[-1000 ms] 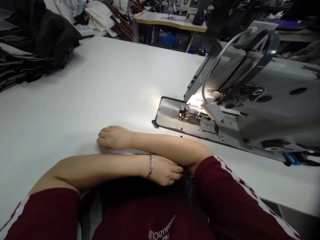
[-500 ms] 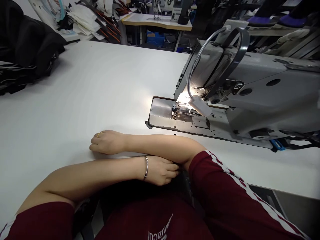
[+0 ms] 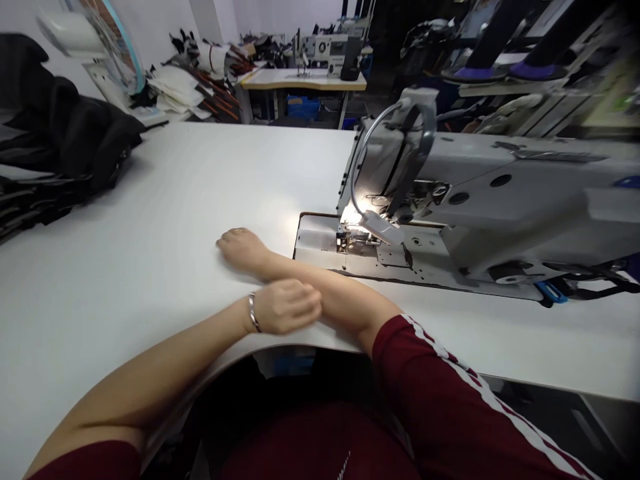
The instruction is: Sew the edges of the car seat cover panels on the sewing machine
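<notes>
White tabletop (image 3: 150, 280) under right fingers (image 3: 229, 239), grip unclear; left fingers (image 3: 306, 308) curled together beside right forearm (image 3: 345, 297)

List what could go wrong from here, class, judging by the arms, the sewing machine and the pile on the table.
1. The right forearm lies close beside the metal plate of the sewing machine; a careless shift towards the lit needle area might cause injury if it ran.
2. The bracelet by the left hand could snag on something.
3. The dark pile looks unevenly stacked and might slide.
</notes>
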Available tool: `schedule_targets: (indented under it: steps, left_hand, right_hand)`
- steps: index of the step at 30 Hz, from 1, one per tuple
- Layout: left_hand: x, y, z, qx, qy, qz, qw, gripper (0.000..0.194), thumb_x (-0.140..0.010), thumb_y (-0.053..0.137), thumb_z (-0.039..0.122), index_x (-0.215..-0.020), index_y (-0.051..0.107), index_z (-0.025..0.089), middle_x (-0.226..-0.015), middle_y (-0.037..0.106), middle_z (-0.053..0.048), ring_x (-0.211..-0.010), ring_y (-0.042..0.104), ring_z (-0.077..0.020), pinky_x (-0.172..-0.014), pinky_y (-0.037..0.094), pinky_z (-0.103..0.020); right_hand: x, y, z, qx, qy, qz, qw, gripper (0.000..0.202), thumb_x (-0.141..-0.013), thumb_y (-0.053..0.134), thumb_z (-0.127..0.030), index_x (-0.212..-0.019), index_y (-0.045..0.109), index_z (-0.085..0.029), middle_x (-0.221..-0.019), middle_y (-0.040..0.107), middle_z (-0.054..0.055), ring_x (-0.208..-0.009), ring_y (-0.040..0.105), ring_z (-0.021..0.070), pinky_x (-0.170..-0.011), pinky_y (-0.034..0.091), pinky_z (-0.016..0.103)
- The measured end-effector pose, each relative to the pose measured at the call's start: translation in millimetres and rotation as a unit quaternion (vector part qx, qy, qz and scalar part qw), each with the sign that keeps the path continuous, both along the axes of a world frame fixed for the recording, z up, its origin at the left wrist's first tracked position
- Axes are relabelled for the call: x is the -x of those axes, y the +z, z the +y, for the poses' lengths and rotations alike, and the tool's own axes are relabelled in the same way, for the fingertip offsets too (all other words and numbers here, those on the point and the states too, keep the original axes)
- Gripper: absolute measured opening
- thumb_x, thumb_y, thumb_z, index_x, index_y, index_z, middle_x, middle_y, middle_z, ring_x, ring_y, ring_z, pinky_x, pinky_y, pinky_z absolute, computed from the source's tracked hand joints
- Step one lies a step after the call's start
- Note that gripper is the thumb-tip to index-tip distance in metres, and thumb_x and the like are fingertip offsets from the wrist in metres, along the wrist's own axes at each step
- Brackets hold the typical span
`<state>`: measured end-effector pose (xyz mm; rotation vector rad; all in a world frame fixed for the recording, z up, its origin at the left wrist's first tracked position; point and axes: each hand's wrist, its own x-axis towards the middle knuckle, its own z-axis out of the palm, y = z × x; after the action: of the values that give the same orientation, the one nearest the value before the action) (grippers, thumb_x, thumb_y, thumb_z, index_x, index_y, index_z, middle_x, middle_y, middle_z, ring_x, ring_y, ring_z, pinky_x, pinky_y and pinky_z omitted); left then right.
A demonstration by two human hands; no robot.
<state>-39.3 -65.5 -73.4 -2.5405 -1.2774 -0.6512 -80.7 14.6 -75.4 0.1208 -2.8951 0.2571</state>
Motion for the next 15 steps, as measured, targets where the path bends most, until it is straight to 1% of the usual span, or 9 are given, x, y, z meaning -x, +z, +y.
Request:
schedule_targets:
  steps: [1,2,3,4,5,7,10,12,15]
  left_hand:
    - [21,4.3,6,0.041,0.146,-0.032,0.988,0.013,-0.092,0.054,0.023,-0.093,0.067,0.022,-0.097,0.07,-0.005,-0.094,0.064,-0.0181,-0.082,0.054,-0.032]
    - [43,9.2,13,0.079,0.316,-0.062,0.943,0.015,-0.091,0.052,0.023,-0.092,0.067,0.023,-0.096,0.07,-0.006,-0.095,0.064,-0.0198,-0.086,0.053,-0.035]
    - [63,14.4,21,0.086,0.416,-0.074,0.902,0.019,-0.091,0.049,0.022,-0.096,0.067,0.021,-0.098,0.07,-0.009,-0.099,0.064,-0.0235,-0.09,0.052,-0.04]
    - [82,19.6,30,0.089,0.489,-0.081,0.864,0.023,-0.091,0.045,0.02,-0.099,0.067,0.019,-0.101,0.069,-0.013,-0.102,0.063,-0.0267,-0.092,0.05,-0.044]
    - [97,24.4,39,0.087,0.54,-0.084,0.833,0.027,-0.09,0.042,0.018,-0.103,0.067,0.016,-0.105,0.068,-0.016,-0.105,0.062,-0.0296,-0.094,0.049,-0.047]
    - [118,31.8,54,0.09,0.604,-0.089,0.787,0.034,-0.091,0.037,0.016,-0.11,0.064,0.013,-0.109,0.068,-0.019,-0.104,0.063,-0.0316,-0.091,0.049,-0.048]
    - [132,34.7,67,0.1,0.677,-0.101,0.722,0.041,-0.095,0.028,0.018,-0.12,0.059,0.013,-0.114,0.067,-0.018,-0.103,0.064,-0.0298,-0.087,0.05,-0.043]
    - [135,31.5,71,0.105,0.704,-0.103,0.695,0.043,-0.097,0.024,0.019,-0.125,0.056,0.015,-0.117,0.066,-0.017,-0.106,0.063,-0.0283,-0.089,0.049,-0.042]
    - [140,23.2,73,0.143,0.713,-0.101,0.679,0.035,-0.099,0.031,0.02,-0.118,0.061,0.015,-0.112,0.068,-0.014,-0.104,0.064,-0.0257,-0.09,0.049,-0.041]
  right_hand:
    - [4,0.5,14,0.007,-0.051,0.0,0.999,0.024,-0.097,0.041,-0.015,-0.113,0.059,-0.012,-0.118,0.061,0.014,-0.114,0.053,0.023,-0.106,0.039,0.04]
    - [7,0.7,25,0.011,-0.089,0.002,0.996,0.023,-0.096,0.044,-0.017,-0.114,0.058,-0.011,-0.12,0.06,0.015,-0.116,0.053,0.0243,-0.106,0.039,0.042]
    - [10,0.6,34,0.014,-0.113,0.004,0.993,0.024,-0.096,0.047,-0.021,-0.115,0.057,-0.01,-0.12,0.06,0.015,-0.116,0.053,0.0253,-0.105,0.04,0.044]
    - [12,0.4,39,0.018,-0.134,0.005,0.991,0.027,-0.095,0.05,-0.025,-0.117,0.057,-0.011,-0.121,0.06,0.014,-0.117,0.053,0.0254,-0.105,0.041,0.044]
    - [15,0.2,41,0.023,-0.153,0.006,0.988,0.03,-0.095,0.051,-0.029,-0.12,0.056,-0.012,-0.122,0.059,0.012,-0.117,0.053,0.025,-0.104,0.042,0.044]
    - [20,0.7,40,0.035,-0.189,0.007,0.981,0.035,-0.096,0.049,-0.032,-0.125,0.053,-0.013,-0.123,0.059,0.012,-0.116,0.053,0.0248,-0.1,0.044,0.043]
    - [26,2.9,36,0.047,-0.232,0.01,0.972,0.036,-0.096,0.044,-0.031,-0.126,0.054,-0.013,-0.126,0.057,0.016,-0.12,0.051,0.0275,-0.101,0.043,0.045]
    - [27,3.1,36,0.047,-0.249,0.009,0.967,0.037,-0.095,0.044,-0.029,-0.124,0.056,-0.01,-0.127,0.056,0.018,-0.123,0.048,0.03,-0.109,0.035,0.051]
    - [27,-0.2,41,0.039,-0.257,0.005,0.966,0.038,-0.095,0.043,-0.025,-0.125,0.055,-0.006,-0.129,0.054,0.021,-0.128,0.044,0.0321,-0.115,0.022,0.055]
